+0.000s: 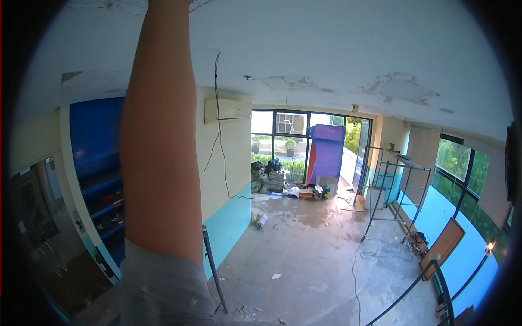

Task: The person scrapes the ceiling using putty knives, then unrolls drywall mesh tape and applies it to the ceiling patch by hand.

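One raised arm (163, 136) partly hides blue shelving (95, 144); scaffold (410, 162) near windows (454, 159).

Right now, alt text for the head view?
A person's raised arm in a grey sleeve fills the left of the view, its hand beyond the top edge. Behind it, a room with peeling ceiling patches and a bare floor; a metal scaffold stands at right, a tall purple panel before the far windows.
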Demonstrator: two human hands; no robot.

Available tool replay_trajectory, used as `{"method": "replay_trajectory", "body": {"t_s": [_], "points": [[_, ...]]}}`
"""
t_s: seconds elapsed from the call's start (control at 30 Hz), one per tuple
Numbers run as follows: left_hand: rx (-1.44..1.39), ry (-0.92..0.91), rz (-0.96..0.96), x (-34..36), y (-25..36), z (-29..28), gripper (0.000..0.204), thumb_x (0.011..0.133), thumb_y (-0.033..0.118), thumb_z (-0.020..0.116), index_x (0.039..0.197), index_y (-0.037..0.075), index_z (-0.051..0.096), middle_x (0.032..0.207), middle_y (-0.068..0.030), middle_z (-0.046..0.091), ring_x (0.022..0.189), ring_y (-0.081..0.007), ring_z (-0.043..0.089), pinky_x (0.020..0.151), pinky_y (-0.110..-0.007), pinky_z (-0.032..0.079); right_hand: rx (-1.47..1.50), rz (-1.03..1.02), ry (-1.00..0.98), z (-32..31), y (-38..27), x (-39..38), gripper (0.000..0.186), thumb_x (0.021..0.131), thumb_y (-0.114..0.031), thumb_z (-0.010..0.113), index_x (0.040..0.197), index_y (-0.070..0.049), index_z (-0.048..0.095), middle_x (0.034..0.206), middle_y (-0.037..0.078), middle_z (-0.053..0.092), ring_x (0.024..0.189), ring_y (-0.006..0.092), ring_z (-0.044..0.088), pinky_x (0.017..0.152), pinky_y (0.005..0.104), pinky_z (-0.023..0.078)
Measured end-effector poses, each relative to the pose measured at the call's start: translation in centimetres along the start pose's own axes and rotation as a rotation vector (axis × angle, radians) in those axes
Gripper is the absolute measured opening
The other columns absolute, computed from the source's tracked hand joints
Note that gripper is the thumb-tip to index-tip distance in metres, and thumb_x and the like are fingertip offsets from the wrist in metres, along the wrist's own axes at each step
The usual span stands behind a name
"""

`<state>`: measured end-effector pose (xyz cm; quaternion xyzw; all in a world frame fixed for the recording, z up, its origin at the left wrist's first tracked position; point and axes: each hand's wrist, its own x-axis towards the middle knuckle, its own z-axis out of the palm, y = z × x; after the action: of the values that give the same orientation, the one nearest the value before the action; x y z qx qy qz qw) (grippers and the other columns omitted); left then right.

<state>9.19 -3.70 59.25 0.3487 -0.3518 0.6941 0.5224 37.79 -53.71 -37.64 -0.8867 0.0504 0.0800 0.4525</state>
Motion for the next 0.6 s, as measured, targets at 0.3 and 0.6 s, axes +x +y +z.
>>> {"method": "replay_trajectory", "body": {"t_s": [0.3, 0.6], "points": [[0.257, -0.033, -0.378, -20.0, -11.1, -11.4, 0.047, 0.094, 0.016, 0.063, 0.135, 0.004, 0.044, 0.125, -0.0084, 0.056, 0.110, -0.0218, 0.059, 0.090, -0.040, 0.050, 1.379, -0.258, -0.013, 6.3, 6.4, 9.5, 0.044, 0.091, -0.025, 0.063, 0.126, -0.002, 0.054, 0.113, 0.017, 0.064, 0.100, 0.0331, 0.064, 0.083, 0.0450, 0.054], [0.764, -0.608, -0.695, -56.6, -10.4, -16.3, 0.033, 0.091, 0.016, 0.066, 0.118, -0.001, 0.059, 0.104, -0.0112, 0.066, 0.090, -0.0204, 0.064, 0.081, -0.034, 0.051, 1.550, -0.016, -0.617, -7.4, -33.2, -1.2, 0.046, 0.103, -0.022, 0.042, 0.138, 0.007, 0.037, 0.129, 0.020, 0.056, 0.114, 0.0323, 0.061, 0.099, 0.0466, 0.051]]}}
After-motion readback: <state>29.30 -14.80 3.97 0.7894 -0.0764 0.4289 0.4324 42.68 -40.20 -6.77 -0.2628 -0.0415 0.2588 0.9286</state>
